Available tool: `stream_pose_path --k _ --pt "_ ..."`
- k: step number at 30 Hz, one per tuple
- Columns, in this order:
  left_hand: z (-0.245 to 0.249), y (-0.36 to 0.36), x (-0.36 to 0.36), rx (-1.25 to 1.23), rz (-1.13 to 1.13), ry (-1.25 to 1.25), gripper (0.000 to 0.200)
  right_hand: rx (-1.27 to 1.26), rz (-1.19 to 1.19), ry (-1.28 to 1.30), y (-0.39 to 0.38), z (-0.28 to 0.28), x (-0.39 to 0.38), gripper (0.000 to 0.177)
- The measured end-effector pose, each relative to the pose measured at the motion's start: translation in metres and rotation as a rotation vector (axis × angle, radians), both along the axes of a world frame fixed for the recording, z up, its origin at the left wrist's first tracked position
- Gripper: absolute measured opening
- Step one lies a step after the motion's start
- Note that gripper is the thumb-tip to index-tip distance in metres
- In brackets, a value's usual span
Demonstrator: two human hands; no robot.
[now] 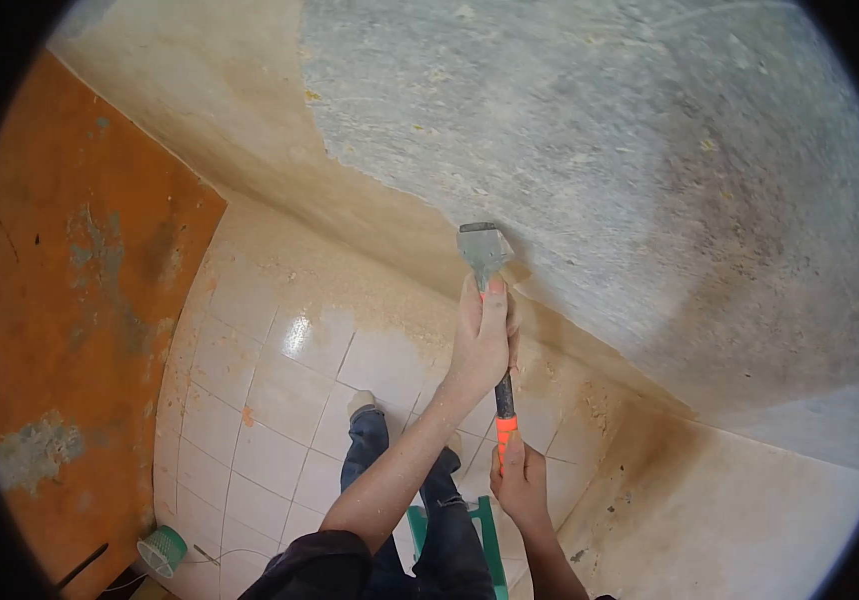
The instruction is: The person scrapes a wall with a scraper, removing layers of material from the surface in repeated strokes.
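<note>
A long-handled scraper point(483, 246) with a wide metal head, a black shaft and orange grip sections lies against the wall point(570, 150). Its blade sits near the border between grey scraped surface and remaining beige coating point(380, 215). My left hand point(483, 335) wraps around the handle just below the head. Lower down, my right hand point(522, 485) grips the orange end of the same handle. Both hands are closed, and the far fingers are partly hidden.
A green plastic stool point(491, 540) is beneath me on the white tiled floor point(250, 445). Dust and crumbs point(350, 275) lie along the wall's foot. An orange panel point(70, 270) with worn patches rises at left, near a green round basket-like object point(162, 550).
</note>
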State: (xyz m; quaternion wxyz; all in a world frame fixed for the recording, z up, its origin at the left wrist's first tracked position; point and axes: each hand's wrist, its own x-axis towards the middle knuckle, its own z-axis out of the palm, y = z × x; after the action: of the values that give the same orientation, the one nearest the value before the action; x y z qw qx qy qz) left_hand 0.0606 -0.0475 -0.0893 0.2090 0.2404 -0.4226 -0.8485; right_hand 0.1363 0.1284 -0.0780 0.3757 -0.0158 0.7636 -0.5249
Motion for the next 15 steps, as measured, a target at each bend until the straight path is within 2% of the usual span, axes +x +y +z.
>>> stream_pose_path --k 3,5,9,11,15 --pt "0.0 0.004 -0.006 0.025 -0.008 -0.033 0.034 -0.024 0.02 -0.036 0.007 0.004 -0.014 0.056" --pt "-0.002 0.002 -0.013 0.019 0.119 -0.081 0.037 0.002 0.095 0.05 0.004 0.005 -0.028 0.056" --pt "-0.004 -0.004 -0.012 -0.01 0.142 -0.044 0.037 -0.012 0.121 0.0 0.0 0.005 -0.033 0.056" --pt "0.009 0.0 -0.008 0.012 0.066 -0.039 0.037 0.021 0.092 -0.018 0.005 0.013 -0.022 0.055" --pt "0.0 -0.018 -0.008 0.032 0.056 0.019 0.034 0.025 0.138 0.036 -0.014 0.018 -0.029 0.055"
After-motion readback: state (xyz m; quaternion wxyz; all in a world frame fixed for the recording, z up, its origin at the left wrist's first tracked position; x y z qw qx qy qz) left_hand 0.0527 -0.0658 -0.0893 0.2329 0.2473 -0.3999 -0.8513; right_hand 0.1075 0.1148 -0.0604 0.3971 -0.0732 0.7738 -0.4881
